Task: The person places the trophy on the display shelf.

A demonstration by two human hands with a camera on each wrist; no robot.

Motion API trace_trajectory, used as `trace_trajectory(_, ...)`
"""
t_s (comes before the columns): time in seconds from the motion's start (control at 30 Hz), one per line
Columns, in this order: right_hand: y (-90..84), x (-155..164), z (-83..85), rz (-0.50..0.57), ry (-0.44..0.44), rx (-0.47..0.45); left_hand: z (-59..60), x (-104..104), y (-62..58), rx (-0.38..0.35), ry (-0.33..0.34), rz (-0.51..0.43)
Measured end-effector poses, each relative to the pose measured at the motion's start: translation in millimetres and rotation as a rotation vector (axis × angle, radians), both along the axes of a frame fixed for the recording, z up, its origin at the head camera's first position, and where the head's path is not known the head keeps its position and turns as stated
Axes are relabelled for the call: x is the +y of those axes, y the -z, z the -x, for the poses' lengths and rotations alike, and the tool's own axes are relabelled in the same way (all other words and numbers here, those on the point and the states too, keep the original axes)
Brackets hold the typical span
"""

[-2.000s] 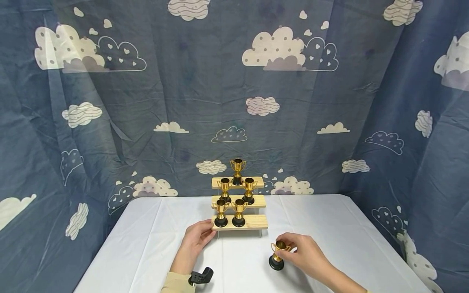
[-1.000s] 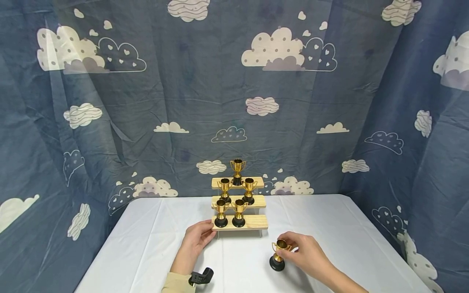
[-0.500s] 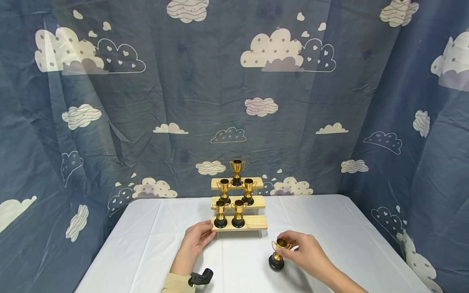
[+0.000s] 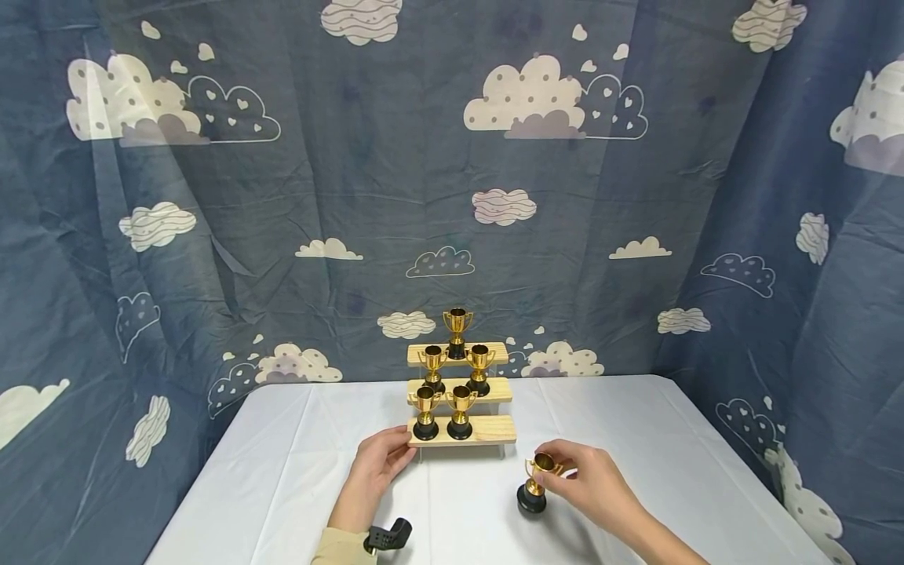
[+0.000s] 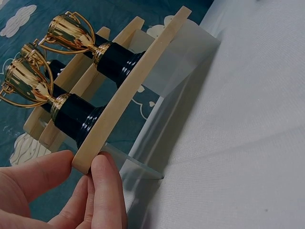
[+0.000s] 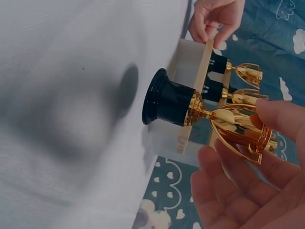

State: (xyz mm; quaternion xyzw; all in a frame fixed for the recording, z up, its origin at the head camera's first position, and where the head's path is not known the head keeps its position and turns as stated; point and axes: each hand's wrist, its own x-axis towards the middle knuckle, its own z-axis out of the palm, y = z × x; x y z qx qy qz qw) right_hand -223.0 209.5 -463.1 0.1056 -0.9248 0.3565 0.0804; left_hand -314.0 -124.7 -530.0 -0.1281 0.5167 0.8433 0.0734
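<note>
My left hand (image 4: 381,463) pinches the left end of the lowest board of a three-tier wooden display stand (image 4: 494,428), thumb above and fingers below in the left wrist view. Between right thumb and fingers, my right hand (image 4: 589,482) holds a small gold trophy cup (image 6: 238,125) by its bowl. Its black base (image 6: 167,102) hangs just above the cloth, apart from its shadow. Gold trophies stand upright on the stand: one on the top board (image 4: 457,323), two on the middle board, and two on the lowest, including a left one (image 5: 28,81). The lowest board's right part is bare.
A white cloth (image 4: 282,486) covers the table. Clear supports (image 5: 190,52) hold up the stand's boards. Behind and beside the table hangs a dark blue cloud-print curtain (image 4: 395,173). My left wrist wears a black strap device (image 4: 388,535).
My right hand has raised the trophy slightly and moved it a little toward the stand. My left hand keeps its grip on the board, and the other trophies stay put.
</note>
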Motion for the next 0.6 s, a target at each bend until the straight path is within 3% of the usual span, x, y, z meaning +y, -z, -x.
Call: trace_trajectory(0.6, -11.4, -9, 8.1, 0.016, -0.001, 0.026, -1.5, 0, 1.4, 0.016, 0.000, -0.013)
